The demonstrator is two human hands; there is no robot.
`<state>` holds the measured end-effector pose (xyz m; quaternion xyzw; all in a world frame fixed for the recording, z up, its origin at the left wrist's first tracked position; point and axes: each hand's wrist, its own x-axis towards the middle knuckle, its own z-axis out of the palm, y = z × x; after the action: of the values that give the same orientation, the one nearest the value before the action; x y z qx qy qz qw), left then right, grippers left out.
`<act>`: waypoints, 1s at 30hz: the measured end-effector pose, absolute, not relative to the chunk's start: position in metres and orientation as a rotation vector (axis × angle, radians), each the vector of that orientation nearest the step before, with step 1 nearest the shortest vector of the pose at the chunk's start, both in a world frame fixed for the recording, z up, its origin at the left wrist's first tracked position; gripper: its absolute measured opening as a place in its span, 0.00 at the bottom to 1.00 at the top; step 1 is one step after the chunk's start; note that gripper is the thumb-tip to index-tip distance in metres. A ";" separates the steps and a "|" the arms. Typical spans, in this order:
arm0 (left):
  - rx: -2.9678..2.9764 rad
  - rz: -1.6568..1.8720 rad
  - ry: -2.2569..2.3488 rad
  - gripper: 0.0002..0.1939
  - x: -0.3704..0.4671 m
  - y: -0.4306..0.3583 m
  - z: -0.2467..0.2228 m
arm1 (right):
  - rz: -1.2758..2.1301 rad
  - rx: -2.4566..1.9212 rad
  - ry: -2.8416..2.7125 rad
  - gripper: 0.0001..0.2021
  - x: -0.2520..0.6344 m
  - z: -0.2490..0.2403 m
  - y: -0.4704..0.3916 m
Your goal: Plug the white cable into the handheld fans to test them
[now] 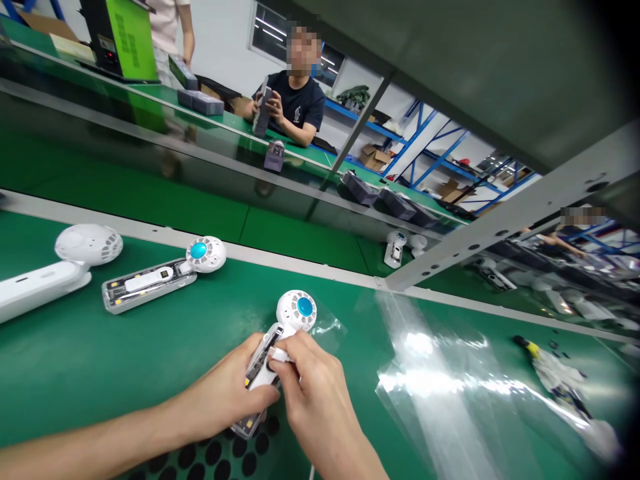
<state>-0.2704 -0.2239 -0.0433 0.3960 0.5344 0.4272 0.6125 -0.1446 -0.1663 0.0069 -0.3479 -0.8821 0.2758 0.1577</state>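
Observation:
A handheld fan (295, 311) with a round white head, a blue centre and a clear-sided handle lies tilted in front of me. My left hand (245, 383) is closed around its handle, thumb on the near side. My right hand (313, 373) pinches a small white piece (279, 355) against the upper handle; the fingers partly hide it, so its exact kind does not show. Beyond them on the green table lie a similar fan (150, 277) with a clear handle and, farther left, an all-white fan (45, 283). A clear plastic bag (327, 323) lies beside the held fan's head.
Clear plastic bags (425, 380) cover the right side. Black round pads (215, 453) lie below my hands. A white metal post (480, 233) slants across the right. Beyond the rail, a co-worker (295, 100) holds a grey box (263, 112); another person stands farther left.

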 end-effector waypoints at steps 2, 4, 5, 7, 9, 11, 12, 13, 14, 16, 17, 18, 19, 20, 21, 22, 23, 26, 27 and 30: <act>0.926 0.984 1.228 0.11 -0.270 -0.224 -0.043 | 0.782 -1.015 -2.515 0.09 -0.145 0.007 -0.168; 0.949 0.984 1.238 0.10 -0.270 -0.224 -0.042 | 0.796 -1.030 -2.513 0.09 -0.144 0.006 -0.169; 0.960 0.983 1.245 0.10 -0.270 -0.224 -0.041 | 0.803 -1.030 -2.507 0.09 -0.144 0.005 -0.170; 0.986 0.983 1.264 0.09 -0.271 -0.223 -0.040 | 0.811 -1.034 -2.477 0.09 -0.144 0.003 -0.171; 1.004 0.982 1.267 0.08 -0.272 -0.224 -0.040 | 0.816 -1.044 -2.422 0.09 -0.143 -0.001 -0.173; 1.017 1.002 1.246 0.06 -0.273 -0.225 -0.040 | 0.830 -1.025 -2.371 0.10 -0.141 -0.006 -0.176; 1.015 1.018 1.231 0.05 -0.274 -0.225 -0.040 | 0.833 -1.004 -2.348 0.10 -0.141 -0.008 -0.178; 1.005 1.032 1.213 0.04 -0.274 -0.226 -0.041 | 0.833 -0.980 -2.327 0.11 -0.140 -0.009 -0.179; 0.989 1.042 1.197 0.05 -0.274 -0.226 -0.042 | 0.834 -0.958 -2.311 0.12 -0.139 -0.011 -0.181; 0.962 1.050 1.181 0.07 -0.274 -0.226 -0.044 | 0.840 -0.936 -2.282 0.13 -0.139 -0.012 -0.183; 0.974 1.054 1.187 0.07 -0.274 -0.226 -0.045 | 0.845 -0.931 -2.269 0.13 -0.138 -0.013 -0.184; 0.998 1.063 1.199 0.06 -0.274 -0.226 -0.045 | 0.849 -0.922 -2.259 0.13 -0.138 -0.013 -0.185; 1.021 1.077 1.206 0.05 -0.274 -0.225 -0.046 | 0.850 -0.914 -2.251 0.13 -0.137 -0.013 -0.185; 1.024 1.087 1.202 0.05 -0.274 -0.225 -0.045 | 0.848 -0.910 -2.243 0.13 -0.137 -0.013 -0.185; 0.997 1.088 1.181 0.05 -0.274 -0.225 -0.045 | 0.847 -0.906 -2.236 0.13 -0.137 -0.013 -0.185; 0.940 1.081 1.144 0.06 -0.274 -0.225 -0.044 | 0.854 -0.899 -2.232 0.14 -0.136 -0.013 -0.186; 0.865 1.072 1.102 0.08 -0.273 -0.225 -0.043 | 0.865 -0.893 -2.226 0.14 -0.136 -0.013 -0.186; 0.693 1.061 1.041 0.10 -0.271 -0.225 -0.039 | 0.903 -0.868 -2.223 0.15 -0.135 -0.015 -0.187; 0.663 1.069 1.048 0.09 -0.270 -0.225 -0.038 | 0.908 -0.862 -2.229 0.16 -0.134 -0.015 -0.188; 0.624 1.104 1.085 0.07 -0.269 -0.223 -0.034 | 0.918 -0.824 -2.244 0.18 -0.135 -0.017 -0.189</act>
<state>-0.2695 -0.2230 -0.0345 0.2769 0.4817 0.4900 0.6717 -0.1346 -0.1886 -0.0175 -0.3083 -0.8396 0.3436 0.2863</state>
